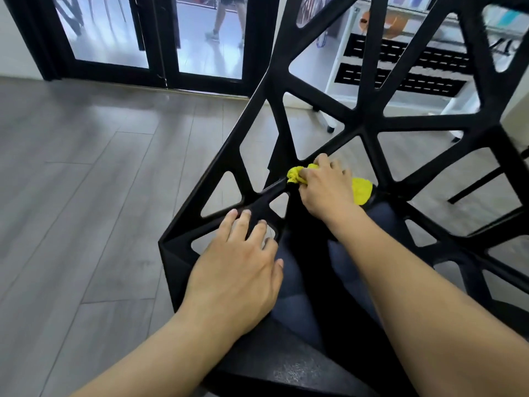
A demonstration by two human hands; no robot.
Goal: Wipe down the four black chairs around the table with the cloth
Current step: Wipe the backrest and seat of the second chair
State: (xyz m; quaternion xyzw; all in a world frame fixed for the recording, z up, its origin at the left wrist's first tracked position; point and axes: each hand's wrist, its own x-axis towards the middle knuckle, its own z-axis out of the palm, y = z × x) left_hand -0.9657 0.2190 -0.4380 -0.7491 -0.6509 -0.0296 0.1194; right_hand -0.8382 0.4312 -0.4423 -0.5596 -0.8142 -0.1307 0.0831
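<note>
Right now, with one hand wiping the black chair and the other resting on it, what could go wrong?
1. The right hand holds the yellow cloth bunched, so little of it may touch the bars.
2. The black chair is an open lattice; fingers or cloth could catch in a gap.
3. The left hand only rests flat, so the chair might shift under a hard push.

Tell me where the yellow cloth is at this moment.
In the head view, the yellow cloth is right of centre, bunched under the right hand, pressed against a strut of the black chair.
</note>
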